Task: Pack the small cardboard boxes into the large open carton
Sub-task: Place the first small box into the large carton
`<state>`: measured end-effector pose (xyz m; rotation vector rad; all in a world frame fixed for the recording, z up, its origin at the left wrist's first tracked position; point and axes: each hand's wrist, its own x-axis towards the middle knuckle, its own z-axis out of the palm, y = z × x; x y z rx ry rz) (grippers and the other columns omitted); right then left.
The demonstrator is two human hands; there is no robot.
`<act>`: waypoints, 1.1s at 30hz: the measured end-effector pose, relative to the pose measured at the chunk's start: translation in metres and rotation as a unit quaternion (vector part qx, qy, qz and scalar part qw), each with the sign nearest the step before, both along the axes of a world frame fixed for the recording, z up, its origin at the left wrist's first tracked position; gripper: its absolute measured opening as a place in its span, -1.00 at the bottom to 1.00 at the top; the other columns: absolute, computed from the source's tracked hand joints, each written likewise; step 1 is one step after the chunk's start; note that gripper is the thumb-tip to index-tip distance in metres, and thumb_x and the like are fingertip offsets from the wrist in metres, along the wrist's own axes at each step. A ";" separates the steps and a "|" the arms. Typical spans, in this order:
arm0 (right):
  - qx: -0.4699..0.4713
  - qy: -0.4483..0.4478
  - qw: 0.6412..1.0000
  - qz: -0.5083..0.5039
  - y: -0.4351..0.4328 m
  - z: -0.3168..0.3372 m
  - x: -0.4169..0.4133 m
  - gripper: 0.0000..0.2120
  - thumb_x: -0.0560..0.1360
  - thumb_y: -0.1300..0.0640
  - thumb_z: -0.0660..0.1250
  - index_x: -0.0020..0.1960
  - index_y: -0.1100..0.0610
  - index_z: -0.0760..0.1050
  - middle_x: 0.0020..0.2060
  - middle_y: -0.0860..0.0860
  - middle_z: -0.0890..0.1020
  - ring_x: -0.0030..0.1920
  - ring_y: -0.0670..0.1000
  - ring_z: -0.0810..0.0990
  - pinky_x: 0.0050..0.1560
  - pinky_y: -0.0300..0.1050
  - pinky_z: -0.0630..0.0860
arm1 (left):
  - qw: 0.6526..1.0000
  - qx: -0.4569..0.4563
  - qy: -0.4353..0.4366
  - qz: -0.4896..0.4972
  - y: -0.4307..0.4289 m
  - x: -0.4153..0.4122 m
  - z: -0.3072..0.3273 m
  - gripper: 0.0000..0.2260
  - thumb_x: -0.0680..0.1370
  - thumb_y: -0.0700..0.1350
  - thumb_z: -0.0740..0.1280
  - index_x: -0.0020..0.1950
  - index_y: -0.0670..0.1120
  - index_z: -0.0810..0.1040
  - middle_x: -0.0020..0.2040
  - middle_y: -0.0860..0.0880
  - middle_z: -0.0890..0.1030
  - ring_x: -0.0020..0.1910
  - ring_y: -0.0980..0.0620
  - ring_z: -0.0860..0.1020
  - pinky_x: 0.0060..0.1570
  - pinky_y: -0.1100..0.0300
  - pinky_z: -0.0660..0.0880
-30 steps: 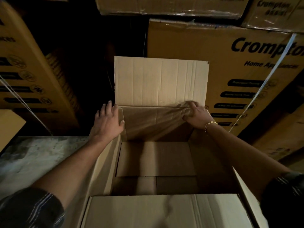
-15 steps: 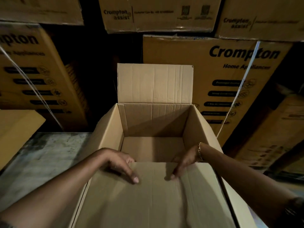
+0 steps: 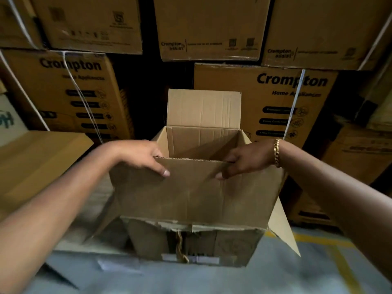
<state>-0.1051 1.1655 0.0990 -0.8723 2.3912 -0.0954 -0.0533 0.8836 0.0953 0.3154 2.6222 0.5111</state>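
Corrugated board like this should be light and fairly stiff while empty, yet its flaps bend easily and a raw edge can crease or tear. The large open carton (image 3: 191, 194) is best taken low on its walls or at the corners, not by a flap alone.

It sits in the middle of the frame, plain brown and unprinted. Its far flap (image 3: 203, 107) stands upright, and a side flap (image 3: 282, 225) hangs out at lower right. The part of the inside that shows holds nothing.

Both hands hold the near panel's top edge. The left hand (image 3: 144, 155) and the right hand (image 3: 246, 160) each curl their fingers over it, with the thumb pressed on the outer face. A gold bracelet (image 3: 276, 152) circles the right wrist.

Under the carton, lower centre, lies a battered box (image 3: 191, 240) with torn edges, on a grey floor (image 3: 297, 272). Flat cardboard (image 3: 36, 162) lies at mid left. Printed cartons (image 3: 286, 98) are stacked across the top. No small boxes can be made out.
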 end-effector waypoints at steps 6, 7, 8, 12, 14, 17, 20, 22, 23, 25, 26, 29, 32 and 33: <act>0.069 -0.208 0.976 -0.009 0.013 -0.022 0.075 -0.27 0.50 -0.48 0.00 0.53 -0.11 0.28 0.43 -0.09 0.44 0.36 -0.06 0.46 0.46 -0.03 0.31 | 0.987 -0.040 -0.154 0.004 0.003 0.088 -0.005 -0.23 0.30 0.66 -0.01 0.32 0.34 0.53 0.39 0.24 0.51 0.35 0.20 0.48 0.47 0.01 0.30; 0.050 -0.222 0.974 0.001 0.014 -0.032 0.080 -0.21 0.46 -0.52 0.02 0.53 -0.10 0.27 0.45 -0.09 0.41 0.39 -0.05 0.43 0.50 0.03 0.26 | 0.985 -0.052 -0.164 -0.001 0.005 0.095 -0.010 -0.24 0.36 0.60 -0.05 0.45 0.31 0.40 0.51 0.21 0.37 0.47 0.17 0.35 0.53 0.00 0.15; 0.030 -0.235 0.972 0.008 0.015 -0.041 0.084 -0.16 0.41 -0.54 0.06 0.53 -0.06 0.27 0.45 -0.08 0.42 0.41 -0.04 0.42 0.50 0.04 0.28 | 0.983 -0.060 -0.175 -0.014 0.008 0.100 -0.015 -0.27 0.43 0.51 -0.06 0.54 0.26 0.27 0.57 0.19 0.24 0.52 0.17 0.23 0.51 0.06 0.04; 0.013 -0.192 0.980 0.049 0.015 -0.067 0.098 0.07 0.30 -0.63 0.07 0.62 -0.09 -0.07 0.59 -0.08 0.10 0.56 0.00 0.12 0.54 0.04 0.12 | 0.972 -0.050 -0.219 -0.064 0.015 0.109 -0.038 -0.26 0.47 0.40 -0.09 0.62 0.17 0.00 0.63 0.17 -0.02 0.57 0.19 -0.01 0.40 0.21 -0.09; 0.019 -0.174 0.982 0.076 0.019 -0.079 0.106 0.05 0.31 -0.61 0.10 0.62 -0.14 -0.16 0.60 -0.13 -0.01 0.57 0.00 0.04 0.53 0.04 0.07 | 0.970 -0.074 -0.216 -0.079 0.011 0.108 -0.059 -0.21 0.46 0.44 -0.06 0.63 0.15 -0.10 0.63 0.15 -0.13 0.60 0.14 -0.11 0.43 0.18 -0.18; 0.060 -0.124 0.987 0.079 0.021 -0.103 0.118 0.00 0.35 -0.58 0.15 0.61 -0.17 -0.14 0.60 -0.19 -0.09 0.59 -0.03 -0.06 0.55 0.02 0.01 | 0.975 -0.129 -0.163 -0.072 0.007 0.105 -0.105 -0.11 0.47 0.49 0.12 0.64 0.13 -0.18 0.63 0.11 -0.22 0.60 0.10 -0.19 0.52 0.11 -0.20; 0.081 0.006 0.996 0.030 0.014 -0.138 0.115 0.01 0.36 -0.57 0.16 0.61 -0.13 -0.14 0.62 -0.12 -0.13 0.60 0.04 -0.09 0.55 0.12 -0.01 | 0.982 -0.174 -0.063 -0.021 0.001 0.091 -0.157 0.07 0.35 0.53 0.28 0.63 0.13 -0.23 0.64 0.06 -0.25 0.61 0.03 -0.23 0.56 -0.12 -0.17; 0.106 0.101 0.989 -0.010 0.011 -0.165 0.100 0.05 0.37 -0.52 0.23 0.62 -0.06 -0.17 0.62 -0.01 -0.04 0.60 0.11 -0.01 0.54 0.16 0.03 | 0.982 -0.186 0.004 0.016 -0.002 0.078 -0.182 0.13 0.29 0.51 0.37 0.64 0.10 -0.15 0.66 0.00 -0.07 0.62 -0.04 -0.06 0.54 -0.17 -0.06; 0.110 0.124 0.985 -0.040 0.011 -0.174 0.092 0.03 0.38 -0.46 0.29 0.62 -0.05 -0.12 0.60 0.05 0.13 0.57 0.14 0.15 0.50 0.13 0.17 | 0.981 -0.187 0.038 0.031 -0.002 0.073 -0.192 0.09 0.27 0.48 0.41 0.63 0.10 -0.02 0.63 -0.04 0.13 0.58 -0.08 0.14 0.52 -0.15 0.09; 0.102 0.141 0.980 -0.097 0.013 -0.188 0.078 -0.16 0.42 -0.35 0.36 0.56 -0.06 0.15 0.32 0.08 0.55 0.30 0.14 0.54 0.18 0.01 0.49 | 0.968 -0.211 0.127 0.047 -0.001 0.067 -0.209 -0.16 0.29 0.44 0.44 0.45 0.09 0.32 0.36 -0.05 0.54 0.28 -0.09 0.52 0.29 -0.04 0.43; 0.091 0.164 0.976 -0.115 0.014 -0.196 0.075 -0.32 0.44 -0.30 0.37 0.46 -0.06 0.33 0.14 0.05 0.64 0.14 0.11 0.63 0.00 -0.05 0.53 | 0.957 -0.225 0.176 0.056 0.000 0.066 -0.216 -0.30 0.32 0.42 0.44 0.31 0.07 0.41 0.21 -0.02 0.62 0.14 -0.07 0.59 0.17 0.02 0.50; 0.074 0.247 0.956 -0.139 0.016 -0.213 0.080 -0.62 0.50 -0.23 0.32 0.23 -0.06 0.51 -0.11 0.00 0.66 -0.13 0.05 0.64 -0.26 -0.13 0.44 | 0.934 -0.223 0.268 0.077 0.002 0.071 -0.233 -0.48 0.39 0.37 0.40 0.14 0.04 0.46 0.08 0.03 0.65 0.07 -0.02 0.60 0.11 0.05 0.47; 0.055 0.280 0.947 -0.146 0.017 -0.222 0.084 -0.67 0.53 -0.20 0.28 0.22 -0.08 0.47 -0.12 0.01 0.67 -0.11 0.08 0.66 -0.27 -0.14 0.37 | 0.934 -0.199 0.284 0.087 0.000 0.070 -0.239 -0.52 0.41 0.35 0.40 0.11 0.04 0.47 0.04 0.03 0.65 0.05 -0.01 0.60 0.13 0.03 0.44; 0.051 0.282 0.947 -0.146 0.018 -0.221 0.083 -0.67 0.53 -0.19 0.28 0.23 -0.09 0.47 -0.11 0.02 0.67 -0.09 0.09 0.67 -0.26 -0.14 0.36 | 0.936 -0.194 0.281 0.090 0.000 0.069 -0.240 -0.53 0.42 0.35 0.40 0.12 0.04 0.47 0.03 0.04 0.65 0.04 -0.01 0.60 0.14 0.02 0.43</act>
